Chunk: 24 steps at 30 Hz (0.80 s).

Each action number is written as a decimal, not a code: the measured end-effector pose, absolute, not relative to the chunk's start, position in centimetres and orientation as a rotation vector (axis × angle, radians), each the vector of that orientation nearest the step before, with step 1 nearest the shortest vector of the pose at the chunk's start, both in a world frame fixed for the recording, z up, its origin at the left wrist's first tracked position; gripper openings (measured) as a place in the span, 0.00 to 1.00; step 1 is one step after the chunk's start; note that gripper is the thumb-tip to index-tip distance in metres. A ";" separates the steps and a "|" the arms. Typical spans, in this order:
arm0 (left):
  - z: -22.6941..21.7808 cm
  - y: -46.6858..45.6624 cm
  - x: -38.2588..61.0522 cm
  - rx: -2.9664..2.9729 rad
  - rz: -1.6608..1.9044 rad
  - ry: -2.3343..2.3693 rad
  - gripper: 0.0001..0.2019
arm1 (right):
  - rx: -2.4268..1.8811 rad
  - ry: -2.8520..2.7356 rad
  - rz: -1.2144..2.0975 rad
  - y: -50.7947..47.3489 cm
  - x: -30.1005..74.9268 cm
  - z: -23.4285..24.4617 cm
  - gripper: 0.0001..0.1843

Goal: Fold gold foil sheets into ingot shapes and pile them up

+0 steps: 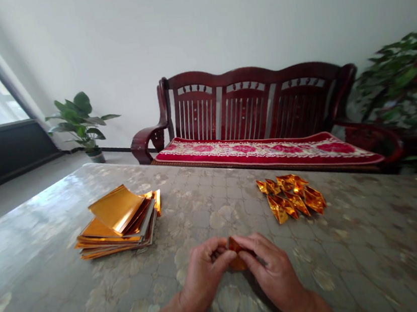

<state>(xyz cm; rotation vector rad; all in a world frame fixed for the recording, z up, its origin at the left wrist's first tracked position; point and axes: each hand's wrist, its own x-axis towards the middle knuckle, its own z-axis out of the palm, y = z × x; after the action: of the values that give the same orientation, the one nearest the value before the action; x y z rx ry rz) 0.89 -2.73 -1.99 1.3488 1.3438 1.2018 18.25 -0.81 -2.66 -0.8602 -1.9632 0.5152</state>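
Presently, the left hand (203, 269) and right hand (274, 263) pinch a foil piece (238, 263) between closed fingers (225, 261). Uneven pressure could tear it; the ragged stack (117, 211) left of the fingers could slide.

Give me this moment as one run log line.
left hand: fingers on foil piece | right hand: fingers on same piece | left: paper stack | right: folded foil shapes | all above table

Gold foil sheets (116, 209), grey-brown floral tablecloth (196, 213), red floral seat cover (264, 150)
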 end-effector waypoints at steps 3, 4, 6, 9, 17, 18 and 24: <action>-1.9 -2.6 0.9 1.275 1.272 1.310 0.07 | -0.858 -1.962 0.507 -0.8 18.2 -2.6 0.17; -1.9 -2.6 0.9 1.268 1.279 1.309 0.08 | -0.860 -1.964 0.504 -0.8 18.2 -2.6 0.17; -1.9 -2.5 0.9 1.246 1.274 1.301 0.08 | -0.857 -1.972 0.505 -0.8 18.2 -2.7 0.18; -2.0 -2.5 1.0 1.219 1.270 1.315 0.09 | -0.842 -1.983 0.515 -0.9 18.2 -2.8 0.19; -1.9 -2.6 1.0 1.202 1.269 1.310 0.09 | -0.888 -1.955 0.600 -1.1 18.1 -2.2 0.15; -1.9 -2.6 1.0 1.202 1.271 1.308 0.09 | -0.896 -1.945 0.614 -1.1 18.1 -2.0 0.14; -2.0 -2.5 0.7 1.291 1.320 1.314 0.07 | -0.906 -1.876 0.710 -1.2 17.9 -1.7 0.11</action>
<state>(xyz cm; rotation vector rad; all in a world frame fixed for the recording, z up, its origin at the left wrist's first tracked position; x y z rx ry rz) 0.70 -2.52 -2.04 1.2912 1.3142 1.3199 17.91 -1.16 -1.69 -0.9062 -1.8761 0.7097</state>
